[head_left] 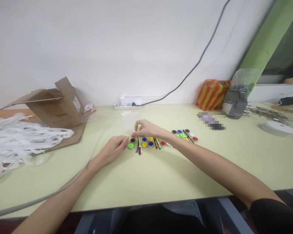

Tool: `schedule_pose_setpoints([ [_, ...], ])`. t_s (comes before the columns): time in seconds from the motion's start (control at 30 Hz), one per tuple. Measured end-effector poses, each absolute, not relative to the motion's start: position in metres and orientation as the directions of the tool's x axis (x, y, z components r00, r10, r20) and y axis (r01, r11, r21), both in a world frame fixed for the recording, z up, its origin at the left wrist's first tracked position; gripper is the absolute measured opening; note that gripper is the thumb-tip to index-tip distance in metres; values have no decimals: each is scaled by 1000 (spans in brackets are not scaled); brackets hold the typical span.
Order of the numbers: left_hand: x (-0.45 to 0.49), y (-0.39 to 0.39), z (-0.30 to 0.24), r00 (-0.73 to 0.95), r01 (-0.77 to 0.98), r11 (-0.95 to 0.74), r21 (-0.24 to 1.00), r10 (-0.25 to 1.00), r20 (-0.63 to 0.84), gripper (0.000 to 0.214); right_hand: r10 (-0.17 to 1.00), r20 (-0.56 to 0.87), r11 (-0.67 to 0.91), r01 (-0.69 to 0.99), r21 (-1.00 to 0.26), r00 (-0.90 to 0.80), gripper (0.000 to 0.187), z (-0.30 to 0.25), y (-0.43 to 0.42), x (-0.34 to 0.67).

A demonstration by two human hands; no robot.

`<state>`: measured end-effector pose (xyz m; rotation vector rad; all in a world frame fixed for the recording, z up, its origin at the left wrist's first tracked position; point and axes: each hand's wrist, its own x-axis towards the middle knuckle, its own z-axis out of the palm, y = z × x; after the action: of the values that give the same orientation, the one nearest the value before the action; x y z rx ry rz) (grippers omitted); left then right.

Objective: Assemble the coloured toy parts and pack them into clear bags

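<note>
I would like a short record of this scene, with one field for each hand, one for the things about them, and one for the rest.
Left hand: holds nothing, nearest a green-topped round pot
Right hand: pinches a green stick
Things: coloured sticks lie among small round pots
Rest: cardboard box, white strips, power strip, pale green table

Lidded pots (144, 144) (two groups) on table (210, 162).
</note>
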<state>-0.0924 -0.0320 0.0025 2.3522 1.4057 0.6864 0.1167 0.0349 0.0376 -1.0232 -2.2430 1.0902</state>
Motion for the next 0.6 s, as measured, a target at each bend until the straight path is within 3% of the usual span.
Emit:
schedule_pose_setpoints([
  [0.1, -92, -31, 3, 403, 732, -470, 493, 882, 243, 46, 772, 24, 444, 513, -735, -635, 27, 39, 38, 112],
  [0.23, -92, -30, 2, 406, 724, -474, 500, 880, 247, 45, 736, -39, 493, 575, -653, -676, 16, 37, 39, 109],
  [0.4, -94, -30, 0, 404, 733, -469, 492, 883, 239, 45, 741, -37, 549, 637, -541, -670, 16, 34, 40, 105],
  [0.6, -93, -31, 2, 403, 734, -469, 491, 883, 240, 44, 752, -61, 550, 677, -489, -656, 18, 37, 32, 103],
])
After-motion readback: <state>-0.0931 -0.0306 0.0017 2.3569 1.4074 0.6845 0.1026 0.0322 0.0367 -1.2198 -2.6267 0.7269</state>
